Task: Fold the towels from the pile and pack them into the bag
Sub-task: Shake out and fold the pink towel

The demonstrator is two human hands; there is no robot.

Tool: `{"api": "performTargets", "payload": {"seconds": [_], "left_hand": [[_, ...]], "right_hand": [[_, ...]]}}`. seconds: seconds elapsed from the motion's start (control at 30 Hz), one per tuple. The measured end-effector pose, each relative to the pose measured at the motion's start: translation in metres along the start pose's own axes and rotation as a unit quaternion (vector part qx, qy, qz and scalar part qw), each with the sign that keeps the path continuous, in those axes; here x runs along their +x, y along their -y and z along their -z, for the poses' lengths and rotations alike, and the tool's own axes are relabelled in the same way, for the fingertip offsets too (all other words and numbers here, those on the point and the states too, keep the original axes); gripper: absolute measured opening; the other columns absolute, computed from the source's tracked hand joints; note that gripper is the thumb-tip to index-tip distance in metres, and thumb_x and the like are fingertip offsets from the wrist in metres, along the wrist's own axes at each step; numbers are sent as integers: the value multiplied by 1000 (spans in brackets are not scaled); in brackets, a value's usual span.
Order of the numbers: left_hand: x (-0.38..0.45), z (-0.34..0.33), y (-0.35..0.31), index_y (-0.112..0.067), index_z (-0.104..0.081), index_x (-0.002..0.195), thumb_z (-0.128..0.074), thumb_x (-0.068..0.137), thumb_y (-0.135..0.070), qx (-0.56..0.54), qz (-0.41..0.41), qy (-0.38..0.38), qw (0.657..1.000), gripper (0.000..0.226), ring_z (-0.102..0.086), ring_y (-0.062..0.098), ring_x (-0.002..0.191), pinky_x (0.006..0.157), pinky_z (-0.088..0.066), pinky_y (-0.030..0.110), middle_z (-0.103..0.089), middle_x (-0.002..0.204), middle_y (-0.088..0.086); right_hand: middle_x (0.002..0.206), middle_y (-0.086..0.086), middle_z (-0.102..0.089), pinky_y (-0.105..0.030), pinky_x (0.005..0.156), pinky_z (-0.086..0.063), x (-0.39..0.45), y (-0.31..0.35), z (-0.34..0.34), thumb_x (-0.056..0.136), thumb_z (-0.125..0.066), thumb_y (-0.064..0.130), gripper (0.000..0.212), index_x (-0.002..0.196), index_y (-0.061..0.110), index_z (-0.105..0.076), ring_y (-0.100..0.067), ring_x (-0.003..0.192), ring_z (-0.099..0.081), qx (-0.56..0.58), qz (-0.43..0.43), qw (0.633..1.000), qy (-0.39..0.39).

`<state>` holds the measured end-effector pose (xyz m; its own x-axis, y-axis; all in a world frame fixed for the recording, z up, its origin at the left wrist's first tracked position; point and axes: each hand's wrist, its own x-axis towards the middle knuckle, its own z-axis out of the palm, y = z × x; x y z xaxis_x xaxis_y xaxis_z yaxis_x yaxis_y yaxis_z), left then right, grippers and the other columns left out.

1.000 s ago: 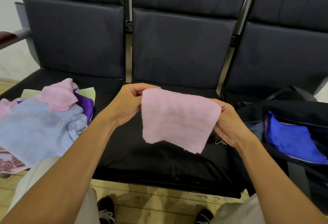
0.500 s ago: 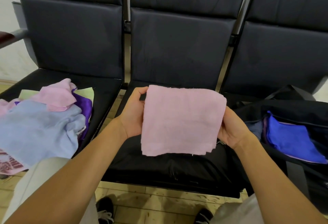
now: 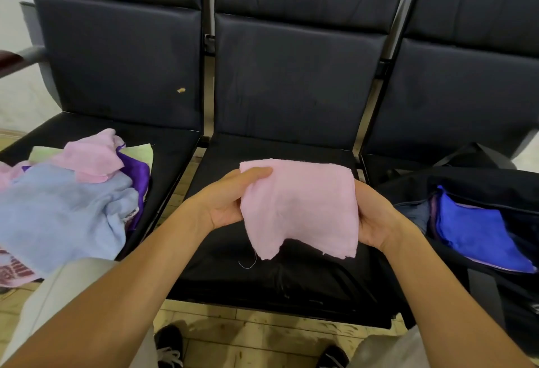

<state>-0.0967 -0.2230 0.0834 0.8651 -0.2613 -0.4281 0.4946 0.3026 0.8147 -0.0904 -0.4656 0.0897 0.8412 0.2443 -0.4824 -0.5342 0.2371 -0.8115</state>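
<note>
I hold a folded pink towel above the middle seat. My left hand pinches its upper left corner, thumb lying over the cloth. My right hand grips the towel's right edge, its fingers hidden behind the fabric. The towel's lower edge hangs loose with a stray thread. A pile of unfolded towels, light blue, pink, purple and pale green, lies on the left seat. An open black bag sits on the right seat with a folded blue towel inside.
Three dark padded seats stand in a row, the middle seat under my hands. A wooden armrest shows at the far left. My shoes stand on the tiled floor below the seat edge.
The towel has been lowered slightly and folded smaller. My left thumb now lies over its top corner, and the lower edge droops unevenly.
</note>
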Motion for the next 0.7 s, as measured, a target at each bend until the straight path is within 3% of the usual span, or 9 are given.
{"api": "performTargets", "payload": {"seconds": [0.1, 0.2, 0.33, 0.47, 0.57, 0.7], "left_hand": [[3, -4, 1, -20, -62, 125, -66, 89, -24, -42, 1, -16, 999, 36, -69, 26, 105, 82, -57, 43, -72, 114, 8], [6, -5, 2, -20, -62, 125, -71, 85, -29, -72, 2, -19, 997, 42, -69, 26, 104, 83, -56, 46, -72, 113, 9], [10, -10, 5, -22, -62, 125, -70, 85, -36, -63, 3, -3, 998, 43, -71, 26, 101, 82, -56, 46, -72, 113, 8], [7, -24, 15, -23, -60, 125, -60, 92, -35, -2, 18, 58, 998, 35, -69, 23, 106, 86, -56, 45, -71, 116, 7], [5, -40, 36, -17, -62, 123, -60, 93, -19, 6, 25, 108, 994, 30, -66, 22, 112, 94, -55, 41, -70, 120, 7], [13, -56, 60, -13, -61, 126, -65, 90, -7, 53, -12, 98, 994, 36, -65, 22, 113, 98, -52, 41, -68, 123, 7]], "right_hand": [[99, -6, -73, -37, 72, -57, 0, 2, 1, 100, -47, 38, 35, 115, 19, -72, -22, 83, -70, 31, 23, 999, 15], [104, -6, -74, -39, 79, -56, -5, 10, 1, 97, -53, 44, 39, 116, 15, -71, -26, 90, -71, -4, 45, 998, 38], [117, -2, -73, -42, 88, -59, -15, 10, 9, 97, -57, 23, 27, 123, 19, -62, -23, 107, -70, -135, 84, 986, 43], [120, 4, -70, -43, 90, -57, -18, -1, 22, 102, -48, 33, 29, 130, 29, -55, -20, 109, -68, -177, 147, 972, -37], [123, 4, -64, -37, 94, -53, -19, -5, 34, 104, -43, 36, 34, 137, 28, -49, -19, 113, -62, -264, 185, 941, -100], [123, 7, -61, -38, 98, -50, -28, -1, 56, 104, -40, 38, 38, 140, 26, -46, -14, 110, -59, -357, 173, 910, -125]]}}
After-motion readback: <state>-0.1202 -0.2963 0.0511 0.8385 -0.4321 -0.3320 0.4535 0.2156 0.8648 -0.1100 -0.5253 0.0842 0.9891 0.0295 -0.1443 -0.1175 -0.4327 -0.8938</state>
